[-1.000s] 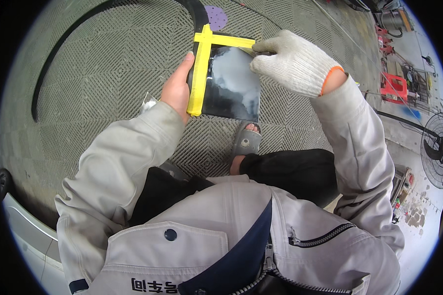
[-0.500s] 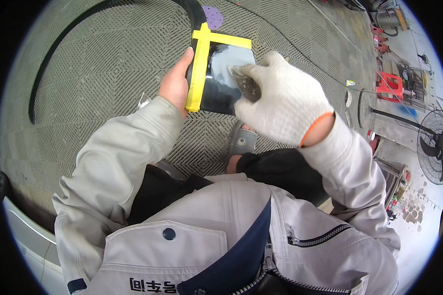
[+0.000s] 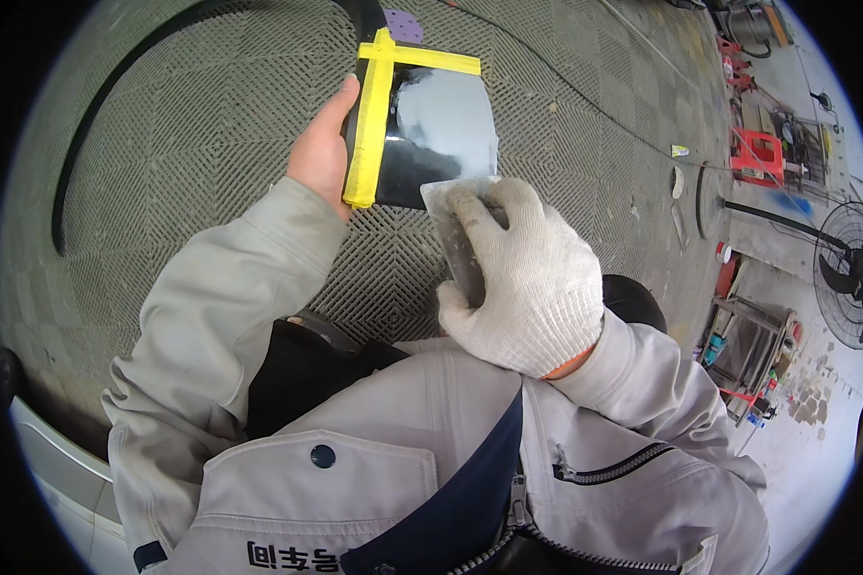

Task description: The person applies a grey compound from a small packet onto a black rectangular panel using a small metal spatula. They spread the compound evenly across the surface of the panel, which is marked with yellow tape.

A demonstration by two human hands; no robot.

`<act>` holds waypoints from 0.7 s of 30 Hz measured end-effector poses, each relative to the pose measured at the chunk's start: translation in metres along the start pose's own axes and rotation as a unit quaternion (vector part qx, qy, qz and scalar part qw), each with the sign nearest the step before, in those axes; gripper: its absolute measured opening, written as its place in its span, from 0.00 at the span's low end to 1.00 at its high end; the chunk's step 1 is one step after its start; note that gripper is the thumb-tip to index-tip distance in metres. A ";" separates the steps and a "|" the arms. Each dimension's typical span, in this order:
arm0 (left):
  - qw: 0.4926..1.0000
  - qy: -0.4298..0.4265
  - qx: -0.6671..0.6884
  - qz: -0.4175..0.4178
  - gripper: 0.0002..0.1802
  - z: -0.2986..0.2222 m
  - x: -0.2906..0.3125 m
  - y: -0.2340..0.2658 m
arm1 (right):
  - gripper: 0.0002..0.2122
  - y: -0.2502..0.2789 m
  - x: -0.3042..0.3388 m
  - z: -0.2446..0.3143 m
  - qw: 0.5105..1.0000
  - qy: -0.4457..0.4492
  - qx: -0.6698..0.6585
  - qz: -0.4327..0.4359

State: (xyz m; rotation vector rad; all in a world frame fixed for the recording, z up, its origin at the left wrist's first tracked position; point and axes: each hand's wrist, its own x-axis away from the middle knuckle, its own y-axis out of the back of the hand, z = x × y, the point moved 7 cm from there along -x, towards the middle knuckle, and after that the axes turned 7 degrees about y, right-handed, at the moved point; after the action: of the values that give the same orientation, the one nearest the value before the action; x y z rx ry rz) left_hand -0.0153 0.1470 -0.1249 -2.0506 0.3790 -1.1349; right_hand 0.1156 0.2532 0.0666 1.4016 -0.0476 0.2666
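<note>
**Scraper drawn down to the panel's lower edge**

The right hand (image 3: 523, 278), in a white knit glove, is closed around a flat grey metal scraper blade (image 3: 455, 225), whose edge now meets the lower right edge of the glossy black panel (image 3: 441, 129). A second ago this hand was up at the panel's top right corner by the yellow masking tape (image 3: 374, 115); half a second ago it lay over the middle of the face. It has travelled down the surface, which reads as one pass reaching its end.

The bare left hand (image 3: 321, 153) grips the panel's left, taped edge, thumb on the tape, holding it above the grey lattice floor mat (image 3: 182, 125).

The glove hides the scraper's handle. Whether anything coats the blade is unclear. The panel's back cannot be seen, and glare blurs its face. The black curved strip (image 3: 96, 105) is cut off near the upper rim.
</note>
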 end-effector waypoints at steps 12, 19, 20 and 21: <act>0.999 -0.025 -0.048 0.007 0.31 -0.010 0.001 -0.011 | 0.29 0.044 -0.016 -0.030 0.993 0.016 0.043 -0.107; 0.998 -0.020 -0.065 0.015 0.32 -0.009 0.000 -0.010 | 0.28 0.039 -0.023 -0.030 0.994 0.022 0.019 -0.103; 0.998 -0.023 -0.063 0.012 0.32 -0.010 0.001 -0.010 | 0.29 0.035 -0.021 -0.026 0.995 0.020 0.024 -0.095; 0.998 -0.026 -0.061 0.009 0.31 -0.011 0.002 -0.011 | 0.30 0.031 -0.017 -0.022 0.996 0.018 0.035 -0.085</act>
State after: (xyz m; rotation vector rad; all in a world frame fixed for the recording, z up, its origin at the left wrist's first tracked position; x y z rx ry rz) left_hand -0.0246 0.1480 -0.1125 -2.1735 0.4507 -1.0687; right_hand 0.0896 0.2766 0.0893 1.4611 0.1113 0.1529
